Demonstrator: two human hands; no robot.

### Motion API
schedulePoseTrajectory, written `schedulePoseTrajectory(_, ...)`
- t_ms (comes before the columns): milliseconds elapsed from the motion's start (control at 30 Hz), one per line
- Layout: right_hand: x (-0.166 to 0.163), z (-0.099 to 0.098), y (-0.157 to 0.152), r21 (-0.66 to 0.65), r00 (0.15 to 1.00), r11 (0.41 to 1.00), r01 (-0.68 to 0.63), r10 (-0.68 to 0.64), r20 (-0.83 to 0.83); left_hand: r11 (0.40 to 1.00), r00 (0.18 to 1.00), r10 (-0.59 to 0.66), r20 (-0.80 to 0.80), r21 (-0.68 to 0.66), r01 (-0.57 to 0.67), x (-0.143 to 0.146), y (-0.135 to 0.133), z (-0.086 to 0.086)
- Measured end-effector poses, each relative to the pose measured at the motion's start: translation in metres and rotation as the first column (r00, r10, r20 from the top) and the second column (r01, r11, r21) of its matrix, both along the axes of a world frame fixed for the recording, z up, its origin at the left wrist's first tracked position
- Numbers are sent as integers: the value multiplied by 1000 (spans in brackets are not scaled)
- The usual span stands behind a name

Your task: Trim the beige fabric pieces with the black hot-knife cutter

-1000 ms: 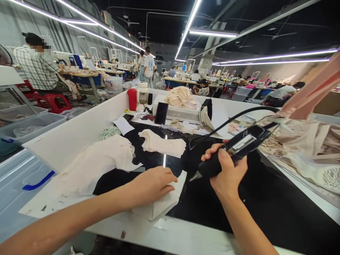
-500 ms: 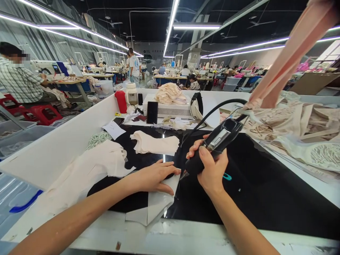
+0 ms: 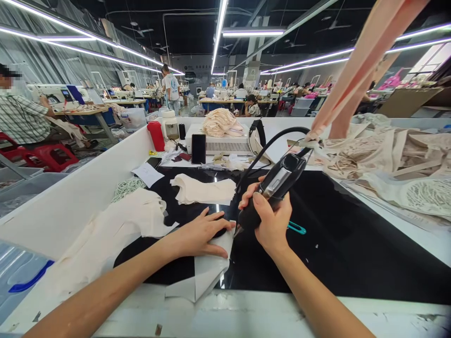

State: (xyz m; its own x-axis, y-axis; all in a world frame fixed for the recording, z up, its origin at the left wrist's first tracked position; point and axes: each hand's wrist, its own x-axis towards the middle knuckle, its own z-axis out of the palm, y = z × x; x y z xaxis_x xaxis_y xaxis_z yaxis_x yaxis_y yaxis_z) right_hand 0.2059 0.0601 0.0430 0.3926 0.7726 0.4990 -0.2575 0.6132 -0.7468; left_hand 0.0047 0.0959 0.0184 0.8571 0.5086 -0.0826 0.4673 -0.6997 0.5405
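My left hand (image 3: 203, 234) lies with fingers spread, pressing on a pale folded fabric piece (image 3: 211, 270) at the near edge of the black mat. My right hand (image 3: 269, 213) is wrapped around a black corded hand tool (image 3: 280, 176) with a silver panel on its side. The tool leans down to the left, its narrow tip at the right edge of the fabric beside my left fingertips. Whether the tip touches the fabric I cannot tell. A twisted pink fabric strip (image 3: 347, 80) is tied near the tool's cable end and runs upward.
A cream fabric stack (image 3: 204, 189) and a larger pale pile (image 3: 130, 216) lie left of centre. Right of my hand is a teal clip-like item (image 3: 296, 228). Behind stand a phone (image 3: 198, 149), a red container (image 3: 155, 136) and a white vented box (image 3: 225, 144). Beige garments (image 3: 398, 150) heap at right.
My right hand and the tool have shifted slightly left, and more of the teal item shows. The fingers of my left hand have spread wider. The whole view has turned a little to the right.
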Motion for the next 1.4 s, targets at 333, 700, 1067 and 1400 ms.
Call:
schedulePoseTrajectory(333,-14,0,-1,17,998,998,-53,52,27,999,999,-16,-42,35,18,-1,-1,5)
schedulePoseTrajectory(700,-22,1,-2,19,997,997,-75,74,27,999,999,-6,-44,52,9,-2,-2,7)
schedulePoseTrajectory(1067,-7,2,5,6,999,999,44,-44,-8,1000,1000,-9,-18,-13,8,-6,1,9)
schedulePoseTrajectory(1400,-9,0,4,3,999,999,35,-35,16,1000,1000,-20,-5,-12,20,-6,2,7)
